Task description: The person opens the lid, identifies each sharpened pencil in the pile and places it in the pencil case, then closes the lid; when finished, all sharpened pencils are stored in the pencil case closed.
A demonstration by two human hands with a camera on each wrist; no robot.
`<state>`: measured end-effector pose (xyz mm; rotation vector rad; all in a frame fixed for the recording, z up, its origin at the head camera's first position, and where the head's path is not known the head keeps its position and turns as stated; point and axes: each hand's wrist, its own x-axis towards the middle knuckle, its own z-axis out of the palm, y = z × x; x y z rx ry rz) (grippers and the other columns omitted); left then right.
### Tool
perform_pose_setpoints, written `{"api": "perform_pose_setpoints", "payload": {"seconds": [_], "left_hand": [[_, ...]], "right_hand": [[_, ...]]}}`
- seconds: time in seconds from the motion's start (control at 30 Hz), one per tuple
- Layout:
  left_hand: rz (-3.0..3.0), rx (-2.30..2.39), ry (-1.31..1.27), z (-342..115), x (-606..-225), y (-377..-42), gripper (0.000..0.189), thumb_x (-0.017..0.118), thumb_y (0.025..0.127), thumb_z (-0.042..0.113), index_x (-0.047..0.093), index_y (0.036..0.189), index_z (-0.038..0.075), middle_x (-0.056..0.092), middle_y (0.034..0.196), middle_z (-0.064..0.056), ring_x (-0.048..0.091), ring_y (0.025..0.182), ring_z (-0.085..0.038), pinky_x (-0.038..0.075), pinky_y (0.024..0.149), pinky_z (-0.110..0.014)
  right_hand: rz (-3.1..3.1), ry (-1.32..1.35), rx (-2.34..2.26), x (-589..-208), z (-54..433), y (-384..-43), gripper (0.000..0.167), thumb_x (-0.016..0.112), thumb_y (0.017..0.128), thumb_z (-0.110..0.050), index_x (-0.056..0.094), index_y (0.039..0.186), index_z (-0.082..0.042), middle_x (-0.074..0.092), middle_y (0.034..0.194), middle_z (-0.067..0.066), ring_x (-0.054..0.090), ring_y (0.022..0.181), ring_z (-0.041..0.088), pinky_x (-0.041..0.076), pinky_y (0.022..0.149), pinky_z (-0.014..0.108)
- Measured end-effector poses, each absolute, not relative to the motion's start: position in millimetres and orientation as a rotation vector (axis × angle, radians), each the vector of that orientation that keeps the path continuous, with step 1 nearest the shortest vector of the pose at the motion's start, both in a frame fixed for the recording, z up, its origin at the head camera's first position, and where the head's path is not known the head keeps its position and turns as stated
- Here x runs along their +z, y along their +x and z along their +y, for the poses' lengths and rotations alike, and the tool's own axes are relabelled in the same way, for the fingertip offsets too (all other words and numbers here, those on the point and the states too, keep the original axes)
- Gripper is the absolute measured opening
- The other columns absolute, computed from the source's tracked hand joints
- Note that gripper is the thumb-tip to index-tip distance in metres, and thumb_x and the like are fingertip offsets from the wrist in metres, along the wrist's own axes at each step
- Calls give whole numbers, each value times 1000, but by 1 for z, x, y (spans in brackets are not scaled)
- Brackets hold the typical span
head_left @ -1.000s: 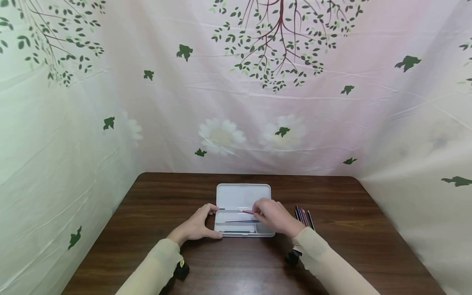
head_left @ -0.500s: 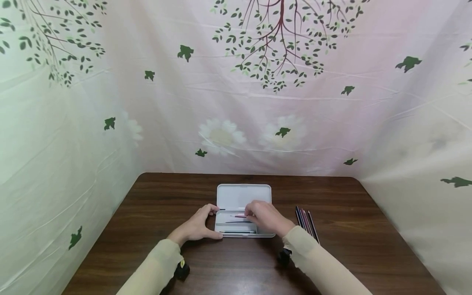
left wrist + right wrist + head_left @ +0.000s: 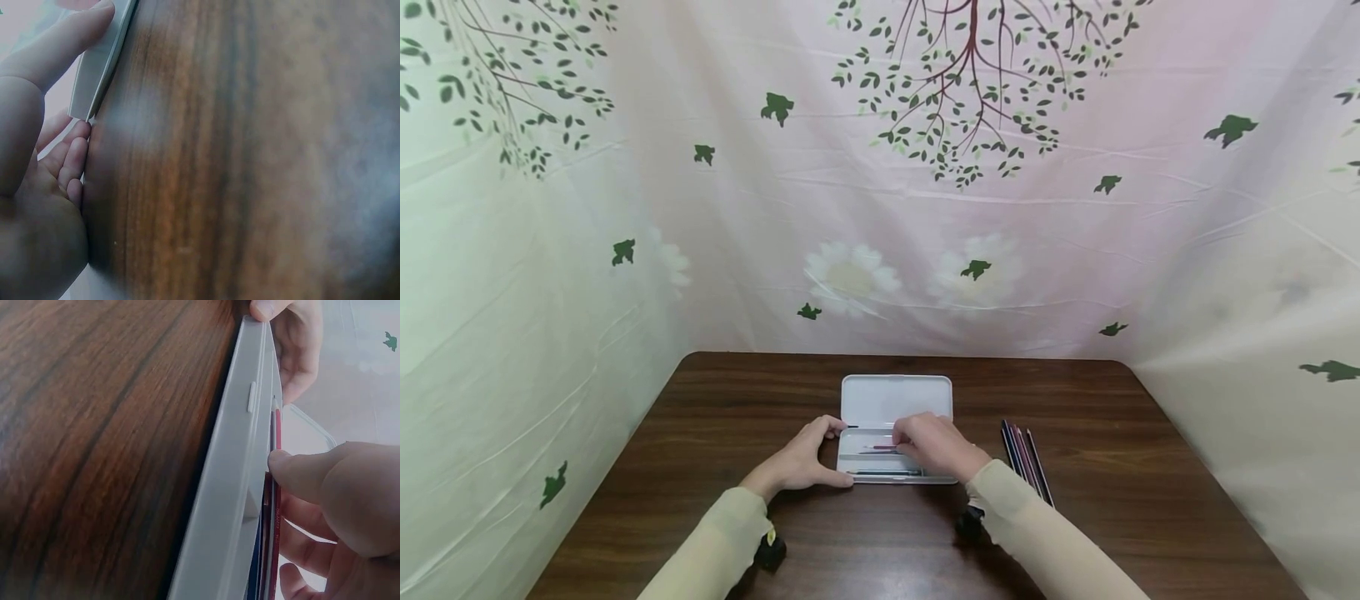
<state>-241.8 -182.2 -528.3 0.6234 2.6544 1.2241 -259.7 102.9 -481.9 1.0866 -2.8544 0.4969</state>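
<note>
A white pencil case [image 3: 868,397] lies on the table with its lid raised at the back. My left hand [image 3: 801,458] grips its left end, thumb at the front corner and fingers at the back. Over the tray, my right hand [image 3: 936,442] pinches a red pencil [image 3: 276,531] between thumb and fingers, its sharpened tip pointing left. A dark pencil [image 3: 887,472] lies in the front compartment. In the right wrist view, dark blue shafts show beside the red pencil; the fingers hide part of the tray.
Several colored pencils [image 3: 1028,462] lie side by side on the brown wooden table [image 3: 737,392], right of the case and partly behind the right sleeve. A printed fabric curtain [image 3: 880,217] stands behind and along both sides of the table.
My right hand has moved left and slightly toward me over the tray, lowering the red pencil into the back compartment. The left hand has stayed at the case's left end.
</note>
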Motion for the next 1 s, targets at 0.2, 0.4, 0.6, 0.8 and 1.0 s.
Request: {"api": "perform_pose_setpoints", "payload": {"seconds": [0.2,0.4,0.6,0.8,1.0], "left_hand": [[2657,1225,625,-182,-529,-242,87,93,77,45,49,144,13,52,136,-4,46,129,-22,39,111,-50],[2659,1220,621,-182,-529,-243,87,93,77,46,49,144,14,52,136,-4,46,130,-22,39,111,-50],[2654,1217,611,-182,-530,-243,86,93,77,47,49,144,15,52,137,-5,46,130,-23,39,111,-51],[2656,1219,611,-182,-530,-242,86,93,77,46,49,144,14,52,136,-5,46,130,-23,39,111,-50],[2652,1230,613,-182,-528,-242,87,93,77,46,49,144,13,52,135,-4,46,129,-23,39,111,-50]], "right_hand": [[-2841,1098,478,-486,101,-261,10,79,94,-10,75,89,-18,73,85,-9,60,76,6,52,70,33],[-2847,1094,481,-488,96,-264,8,78,95,-10,75,92,-17,73,88,-9,61,78,7,54,73,33],[-2883,1075,519,-488,90,-263,8,78,95,-10,77,97,-18,75,91,-7,62,80,8,56,76,34],[-2884,1090,516,-488,86,-263,9,77,95,-9,77,97,-18,74,90,-8,61,79,7,56,76,33],[-2846,1141,526,-487,83,-263,10,75,96,-6,78,95,-16,74,90,-7,63,82,8,57,79,34]]}}
